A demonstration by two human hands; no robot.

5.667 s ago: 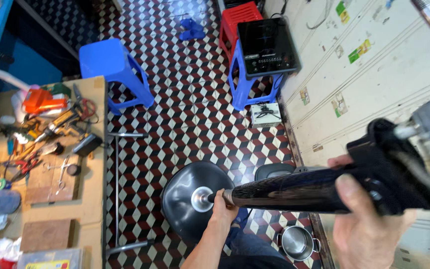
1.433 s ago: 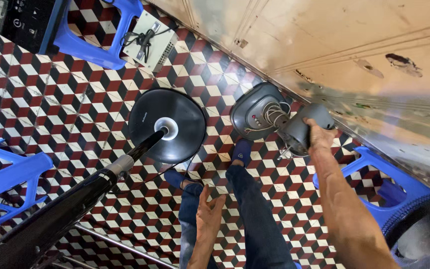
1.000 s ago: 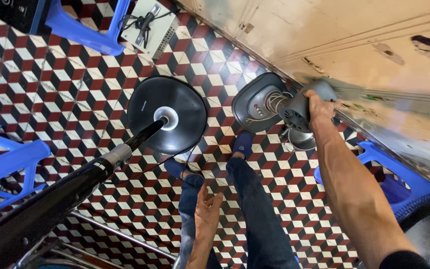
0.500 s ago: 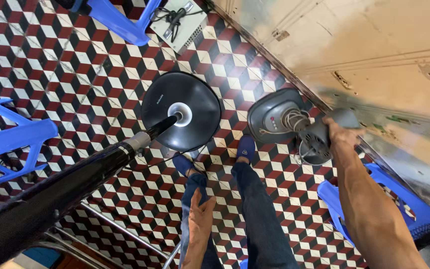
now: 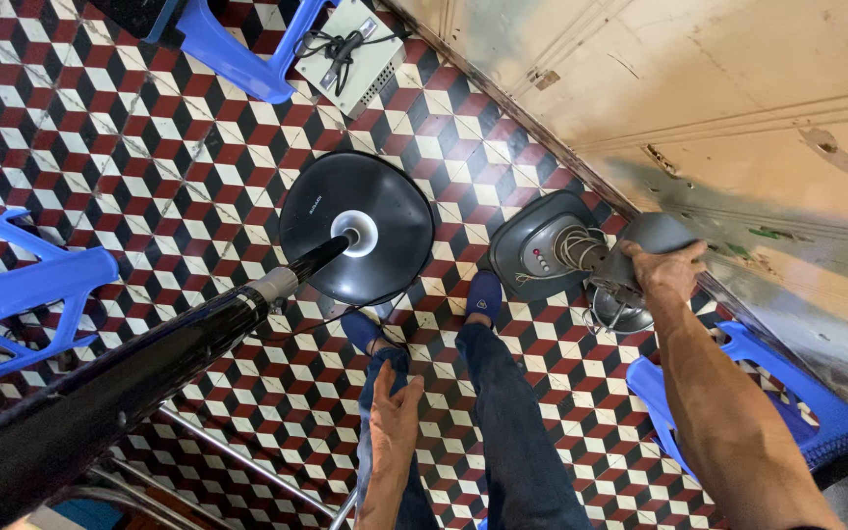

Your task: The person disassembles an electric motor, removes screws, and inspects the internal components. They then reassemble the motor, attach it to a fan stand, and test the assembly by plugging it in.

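My left hand (image 5: 392, 417) lies flat and open on my left thigh, fingers together, holding nothing. A thick black fan pole (image 5: 130, 378) runs from the lower left corner past my knee down to its round black base (image 5: 357, 226), which stands on the checkered red, black and white floor (image 5: 130, 147) just ahead of my blue shoes (image 5: 484, 293). My right hand (image 5: 667, 272) is stretched out to the right, fingers wrapped over the top of a grey fan motor housing (image 5: 640, 257); its grey base (image 5: 542, 257) with a coiled cord sits on the floor beside the black base, close to the metal wall (image 5: 718, 118). A blue plastic stool (image 5: 817, 412) stands under my right forearm, another blue stool (image 5: 22, 294) at far left, and a pale box with a cable (image 5: 353, 54) lies farther off.
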